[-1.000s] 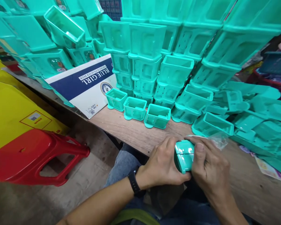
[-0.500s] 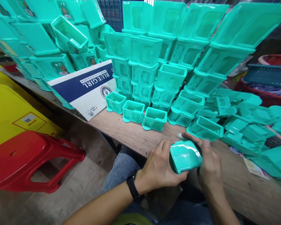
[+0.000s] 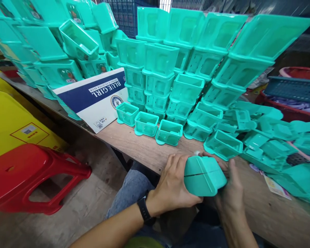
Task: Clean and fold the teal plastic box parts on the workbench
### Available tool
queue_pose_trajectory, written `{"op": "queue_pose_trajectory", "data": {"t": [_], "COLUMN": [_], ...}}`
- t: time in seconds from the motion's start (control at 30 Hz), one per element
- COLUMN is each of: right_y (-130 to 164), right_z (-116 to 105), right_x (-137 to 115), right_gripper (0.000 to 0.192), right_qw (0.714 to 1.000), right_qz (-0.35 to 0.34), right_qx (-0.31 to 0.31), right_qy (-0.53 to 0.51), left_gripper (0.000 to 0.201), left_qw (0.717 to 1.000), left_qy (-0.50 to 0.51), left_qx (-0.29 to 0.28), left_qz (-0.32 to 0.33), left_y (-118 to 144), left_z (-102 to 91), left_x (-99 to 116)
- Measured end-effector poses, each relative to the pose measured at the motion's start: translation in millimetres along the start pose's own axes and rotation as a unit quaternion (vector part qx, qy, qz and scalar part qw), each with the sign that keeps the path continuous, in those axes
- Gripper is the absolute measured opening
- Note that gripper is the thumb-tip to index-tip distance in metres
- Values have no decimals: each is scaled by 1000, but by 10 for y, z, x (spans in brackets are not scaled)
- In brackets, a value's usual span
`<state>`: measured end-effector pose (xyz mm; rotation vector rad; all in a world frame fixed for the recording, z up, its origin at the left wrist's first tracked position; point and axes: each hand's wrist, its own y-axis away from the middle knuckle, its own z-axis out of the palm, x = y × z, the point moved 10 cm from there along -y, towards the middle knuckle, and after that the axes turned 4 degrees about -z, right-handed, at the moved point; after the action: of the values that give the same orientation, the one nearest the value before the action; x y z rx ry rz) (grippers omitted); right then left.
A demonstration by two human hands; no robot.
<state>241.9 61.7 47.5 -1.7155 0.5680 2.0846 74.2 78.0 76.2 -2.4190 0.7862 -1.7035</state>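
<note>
A teal plastic box (image 3: 205, 177) with a dark seam across it is held above my lap, tilted, close to the table's front edge. My left hand (image 3: 172, 182) is closed round its left end, thumb underneath and fingers over the top. At the box's right end is my right hand (image 3: 231, 193), some fingers reaching behind the box and one digit raised at its side. The box hides part of those fingers. Just beyond my hands, an open teal box (image 3: 223, 144) lies tilted on the wooden table (image 3: 142, 144). Three small open boxes (image 3: 146, 124) stand in a row to its left.
Stacked teal boxes (image 3: 158, 58) rise along the back, with more piled at the left behind a white and blue carton panel (image 3: 103, 93). Loose teal parts (image 3: 271, 144) heap at the right. A red stool (image 3: 15, 175) stands on the floor at left, beside yellow sacking (image 3: 20, 117).
The box has been turned in my hands, so a face with a dark seam now shows. My right hand has shifted slightly lower at its side. The view has moved slightly.
</note>
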Motion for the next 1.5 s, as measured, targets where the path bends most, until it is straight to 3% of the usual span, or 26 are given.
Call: {"op": "queue_pose_trajectory", "data": {"t": [0.07,0.17,0.23,0.3,0.43,0.6,0.77,0.97,1.1,1.17,1.27,1.4,1.5], "right_y": [49,211,272,263,180,173,143,102,46,23,15,-21,-33], "right_z": [27,304,457,491,425,480,429,352,245,166,36,-84,-105], "right_x": [-252,-561,-596,-623,-627,-607,-631,-596,-525,-483,-442,-269,-197], "right_gripper": [70,69,60,56,63,60,62,72,77,82,86,82,80], "right_qw": [989,912,872,861,868,869,877,892,920,935,953,978,984], "right_qz": [-107,-266,-303,-319,-314,-320,-312,-283,-245,-214,-177,-104,-76], "right_qx": [-22,-118,-170,-166,-117,-141,-70,-35,-28,-10,38,70,58], "right_qy": [104,289,346,360,367,349,359,350,306,281,242,168,148], "left_gripper": [90,85,84,87,93,81,86,86,85,98,124,111,107], "left_qw": [998,991,991,993,998,998,999,999,998,998,992,974,976], "left_qy": [-44,-90,-95,-80,-31,-19,-9,-13,-11,22,116,200,190], "left_qx": [-26,-74,-90,-82,-57,-64,-32,-30,-52,-49,-55,-62,-53], "left_qz": [-42,-59,-43,-17,18,11,41,32,34,34,-8,-90,-93], "left_y": [-24,-48,-62,-75,-98,-153,-168,-180,-167,-139,-92,-64,-90], "left_z": [0,51,89,94,39,30,6,11,65,63,53,18,-47], "left_x": [-43,-38,-8,21,34,-25,-2,25,34,5,-122,-245,-210]}}
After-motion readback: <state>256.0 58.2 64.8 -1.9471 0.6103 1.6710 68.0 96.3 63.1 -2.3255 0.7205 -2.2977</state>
